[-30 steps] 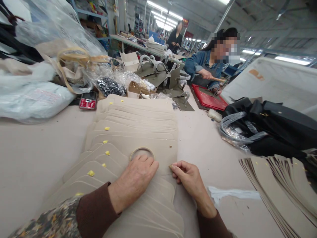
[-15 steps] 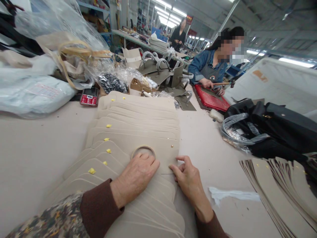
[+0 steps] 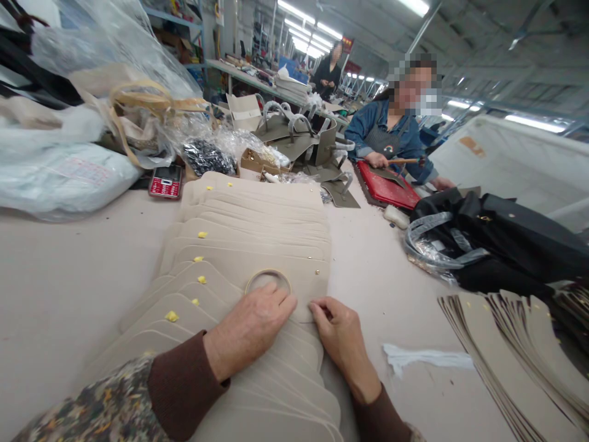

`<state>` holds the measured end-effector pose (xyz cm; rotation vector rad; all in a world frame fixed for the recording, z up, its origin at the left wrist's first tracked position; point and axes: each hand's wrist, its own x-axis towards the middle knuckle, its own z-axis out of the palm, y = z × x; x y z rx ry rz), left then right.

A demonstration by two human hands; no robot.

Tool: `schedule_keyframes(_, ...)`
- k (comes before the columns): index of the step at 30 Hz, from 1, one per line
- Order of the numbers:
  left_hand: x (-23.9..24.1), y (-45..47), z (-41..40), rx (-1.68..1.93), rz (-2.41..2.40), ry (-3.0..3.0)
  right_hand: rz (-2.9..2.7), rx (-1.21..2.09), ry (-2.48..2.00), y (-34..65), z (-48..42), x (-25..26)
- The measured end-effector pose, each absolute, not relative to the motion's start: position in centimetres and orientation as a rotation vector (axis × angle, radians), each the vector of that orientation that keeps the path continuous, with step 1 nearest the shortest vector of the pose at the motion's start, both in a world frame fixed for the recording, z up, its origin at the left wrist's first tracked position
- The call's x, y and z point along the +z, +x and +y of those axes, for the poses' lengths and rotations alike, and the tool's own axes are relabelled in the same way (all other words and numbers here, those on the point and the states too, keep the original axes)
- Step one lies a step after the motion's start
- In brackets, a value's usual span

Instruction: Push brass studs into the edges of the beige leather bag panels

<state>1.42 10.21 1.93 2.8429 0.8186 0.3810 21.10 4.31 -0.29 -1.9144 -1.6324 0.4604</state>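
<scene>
A single camera, worn on the person's head, gives the one view, facing forward and down. The worktop (image 3: 69, 276) is seen at a slant from above and spreads across the lower half of the frame. Nearest the lens are the left sleeve (image 3: 184, 387), at the lower left, and the right sleeve (image 3: 381, 417), at the bottom right of centre. The beige sheets (image 3: 257, 245) lie close, in the lower middle. Farther off, a co-worker (image 3: 391, 132) sits upper right; ceiling lights (image 3: 296, 11) recede at top centre.
</scene>
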Motion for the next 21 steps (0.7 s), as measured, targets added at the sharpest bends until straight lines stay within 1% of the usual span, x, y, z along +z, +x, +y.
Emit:
schedule_keyframes(3,2.0,1.2,10.3,0.565,0.765,2.778,-1.662,0.771,-1.931,21.6,4.0,0.6)
schedule_keyframes(5,2.0,1.1,10.3,0.721,0.699,2.674,-1.734,0.897,-1.897,21.8,3.6,1.1)
schedule_keyframes(6,2.0,1.1,10.2,0.786,0.663,2.627,-1.748,0.879,-1.871,21.8,3.4,1.4)
schedule_keyframes(8,2.0,1.0,10.0,0.845,0.606,2.574,-1.707,0.729,-1.781,21.6,3.2,1.9)
schedule_keyframes(11,1.9,1.1,9.7,0.820,0.618,2.572,-1.650,0.538,-1.558,20.9,3.0,2.7)
schedule_keyframes(15,1.7,1.4,9.5,0.816,0.643,2.609,-1.821,0.392,-1.330,19.9,3.2,3.5)
schedule_keyframes(18,1.8,1.6,9.3,0.837,0.612,2.628,-1.911,0.303,-1.278,19.4,3.4,3.4)
schedule_keyframes(21,2.0,1.7,9.2,0.790,0.611,2.587,-1.933,0.192,-1.324,19.2,3.5,2.8)
